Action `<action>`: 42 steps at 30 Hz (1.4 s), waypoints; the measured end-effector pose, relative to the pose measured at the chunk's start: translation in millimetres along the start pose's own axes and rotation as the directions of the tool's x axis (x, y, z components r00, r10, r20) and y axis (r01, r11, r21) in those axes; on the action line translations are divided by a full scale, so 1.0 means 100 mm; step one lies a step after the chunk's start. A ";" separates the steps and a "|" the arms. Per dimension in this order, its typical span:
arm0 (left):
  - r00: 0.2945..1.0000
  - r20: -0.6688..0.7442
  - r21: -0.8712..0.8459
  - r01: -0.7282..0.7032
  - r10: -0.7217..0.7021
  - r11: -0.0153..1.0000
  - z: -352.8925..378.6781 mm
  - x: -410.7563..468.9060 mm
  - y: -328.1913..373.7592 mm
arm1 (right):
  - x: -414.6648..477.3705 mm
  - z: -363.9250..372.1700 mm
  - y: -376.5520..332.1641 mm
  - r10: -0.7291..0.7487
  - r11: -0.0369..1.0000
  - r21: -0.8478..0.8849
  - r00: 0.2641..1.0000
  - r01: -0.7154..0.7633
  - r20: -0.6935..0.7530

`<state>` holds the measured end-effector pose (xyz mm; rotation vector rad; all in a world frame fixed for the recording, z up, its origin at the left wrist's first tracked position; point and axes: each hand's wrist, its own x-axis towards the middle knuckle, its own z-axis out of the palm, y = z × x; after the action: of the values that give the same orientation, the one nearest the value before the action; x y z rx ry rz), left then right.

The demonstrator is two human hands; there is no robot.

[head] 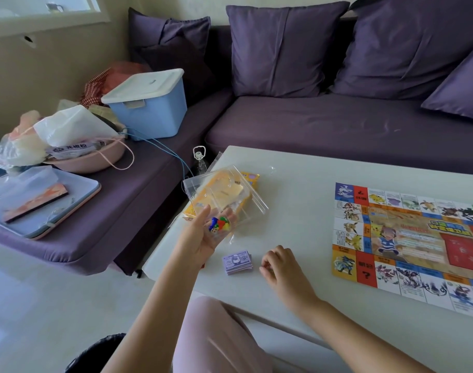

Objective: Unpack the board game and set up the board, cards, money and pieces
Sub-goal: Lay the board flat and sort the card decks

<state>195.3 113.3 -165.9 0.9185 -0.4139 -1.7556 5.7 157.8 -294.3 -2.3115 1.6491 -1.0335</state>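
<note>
The head view looks down on a white surface in front of a purple sofa. The left hand is raised palm-up over the surface's left part. Its fingers are relaxed and nearly straight, and a cluster of small coloured pieces in clear wrap lies in the palm. Just beyond that hand sits a clear plastic box with a yellow insert inside, near the surface's left edge.

The right hand rests on the surface with fingers loosely curled and thumb close to the forefinger. Nothing can be seen in it. Between the 2 hands, just left of the right one, lies 1 stack of purple money, flat on the surface.

The board lies unfolded and flat at the right, well apart from the money, its far side cut off by the frame.

On the sofa's left section stand a blue storage box with a white lid, a pink basin holding bags, and a pale tray.
</note>
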 end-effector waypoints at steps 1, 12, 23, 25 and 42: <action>1.000 0.001 -0.004 -0.004 0.004 1.000 0.01 0.00 -0.01 | -0.02 0.02 -0.04 -0.006 1.000 -0.027 1.000 0.005 -0.020; 1.000 0.004 -0.023 -0.013 0.013 1.000 0.14 -0.02 -0.14 | 0.06 -0.06 -0.39 0.493 0.724 0.514 0.866 -0.460 0.080; 0.983 -0.176 0.147 -0.019 0.045 0.989 0.12 -0.01 -0.17 | 0.62 -1.03 -0.34 0.283 0.822 0.545 0.950 -0.168 -0.134; 0.984 -0.177 0.209 0.003 0.035 0.978 0.15 0.00 -0.15 | 0.74 -1.17 -0.39 0.040 0.912 0.409 0.993 0.010 -0.114; 0.996 -0.002 0.366 0.080 -0.085 0.927 0.60 -0.10 -0.11 | 0.88 -1.17 -0.27 -0.576 0.796 -0.215 0.817 0.566 0.021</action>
<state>144.9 117.3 -130.7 1.2011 -0.7390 -1.7937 -26.7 124.4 -152.5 -3.0628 1.1181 -1.0407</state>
